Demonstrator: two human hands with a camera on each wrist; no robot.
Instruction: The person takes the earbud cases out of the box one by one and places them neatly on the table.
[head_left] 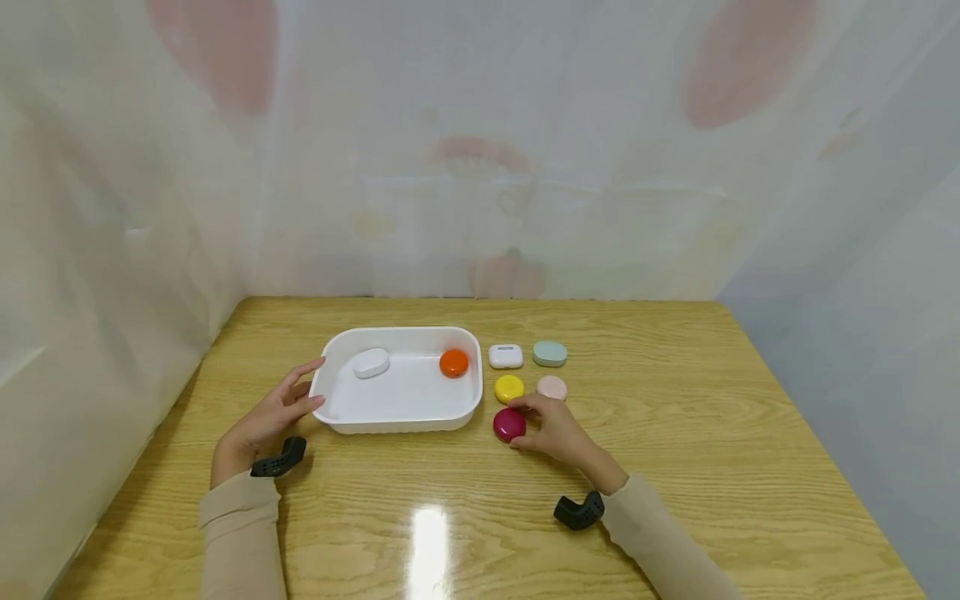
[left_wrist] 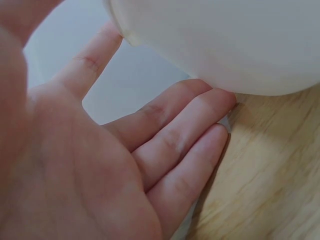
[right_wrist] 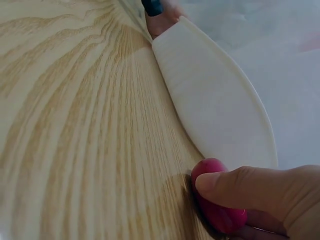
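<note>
My right hand pinches a magenta round case between thumb and fingers. In the right wrist view the thumb presses on the side of that magenta case, which sits low at the table. On the other side, my left hand touches the left end of a white plastic basin with extended fingers. Close up, the left fingers lie against the basin's outer wall. Inside the basin are a white oval case and an orange round case.
Right of the basin lie a white earbud case, a pale green oval case, a yellow round case and a pink round case. The wooden table meets draped sheeting at the back and sides.
</note>
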